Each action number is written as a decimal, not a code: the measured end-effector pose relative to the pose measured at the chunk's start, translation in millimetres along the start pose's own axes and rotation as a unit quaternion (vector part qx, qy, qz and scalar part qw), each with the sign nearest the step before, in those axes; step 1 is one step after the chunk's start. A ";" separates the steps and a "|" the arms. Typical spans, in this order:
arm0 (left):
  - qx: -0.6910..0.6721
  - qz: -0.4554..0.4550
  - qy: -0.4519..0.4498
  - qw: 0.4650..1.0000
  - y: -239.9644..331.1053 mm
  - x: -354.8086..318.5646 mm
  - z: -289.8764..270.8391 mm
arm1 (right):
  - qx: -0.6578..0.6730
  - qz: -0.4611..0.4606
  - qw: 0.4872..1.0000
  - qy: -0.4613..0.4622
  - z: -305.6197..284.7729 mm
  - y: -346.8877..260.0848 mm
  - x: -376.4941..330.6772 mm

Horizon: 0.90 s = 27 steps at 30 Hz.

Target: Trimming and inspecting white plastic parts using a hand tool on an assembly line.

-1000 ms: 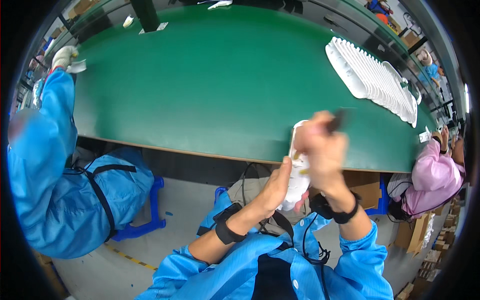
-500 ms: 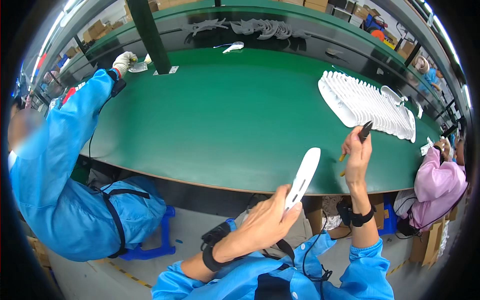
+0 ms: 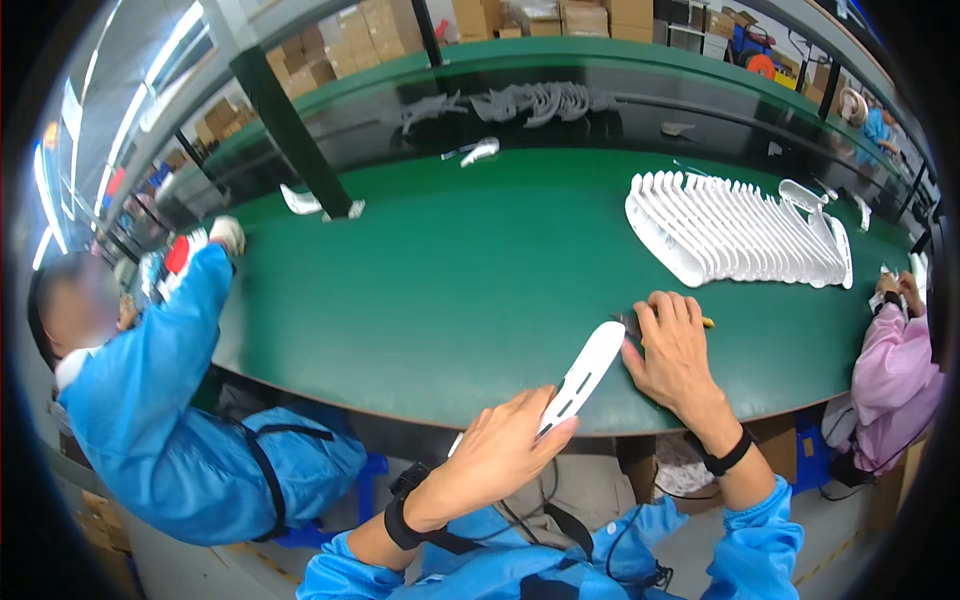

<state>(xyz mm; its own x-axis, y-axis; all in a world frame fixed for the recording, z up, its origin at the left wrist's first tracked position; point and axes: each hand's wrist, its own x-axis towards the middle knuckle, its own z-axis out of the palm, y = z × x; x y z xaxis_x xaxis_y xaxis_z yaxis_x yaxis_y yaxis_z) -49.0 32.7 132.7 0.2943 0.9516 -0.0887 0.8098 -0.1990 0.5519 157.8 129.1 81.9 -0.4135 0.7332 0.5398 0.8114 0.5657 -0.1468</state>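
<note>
The person's L hand (image 3: pixel 505 435) is closed around the lower end of a long white part (image 3: pixel 592 360), w/ thumb on one side and fingers on the other, so it is clamped there. This part has a rounded end and dark slots along it. It is tilted, pointing up and to the R, held over the front edge of the green bench (image 3: pixel 420 300). Its rounded end is just beside the R thumb; from where I stand I cannot tell if they touch.

The R hand (image 3: pixel 675 350) is palm down above the bench, fingers a bit bent, over a small hand tool (image 3: pixel 709 323). A dark tip shows at one side of the fingers and a yellow handle at the other. The middle is hidden, so I can't say if this hand is gripping it or only resting on it.

Behind the R hand, approx. twenty similar white parts stand in a close row (image 3: pixel 740 235), leaning one against another. A small white piece (image 3: pixel 482 151) lies nr the far edge. On the L sits a co-worker in blue (image 3: pixel 150 370) w/ a gloved hand on the bench; on the far R, another in pink (image 3: pixel 890 360).
</note>
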 end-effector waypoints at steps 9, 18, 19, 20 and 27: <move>-0.669 -0.151 -0.062 0.725 -56.3 106.9 -39.1 | 0.162 -0.220 0.959 -0.068 5.1 -24.0 -10.4; -0.271 -0.157 0.334 0.889 -68.8 298.9 -88.3 | 0.217 -0.216 0.946 -0.107 -1.7 -15.7 -12.4; -0.236 -0.117 0.285 0.922 -67.7 296.2 -79.0 | 0.210 -0.217 0.943 -0.137 -1.5 -16.2 -11.8; -0.221 -0.020 0.238 0.946 -68.7 284.0 -63.8 | 0.211 -0.214 0.946 -0.121 -0.8 -16.8 -11.7; 0.033 0.087 0.118 0.989 -97.2 138.4 -10.5 | 0.156 -0.228 0.948 -0.160 14.4 -21.4 -12.2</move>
<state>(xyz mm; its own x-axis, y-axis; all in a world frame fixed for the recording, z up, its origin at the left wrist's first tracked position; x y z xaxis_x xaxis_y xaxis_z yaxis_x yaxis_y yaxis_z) -92.3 186.2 75.5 0.3121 0.9280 0.2035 0.7913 -0.3724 0.4848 139.6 113.5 66.6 -0.8369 0.4338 0.3338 0.3770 0.8990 -0.2231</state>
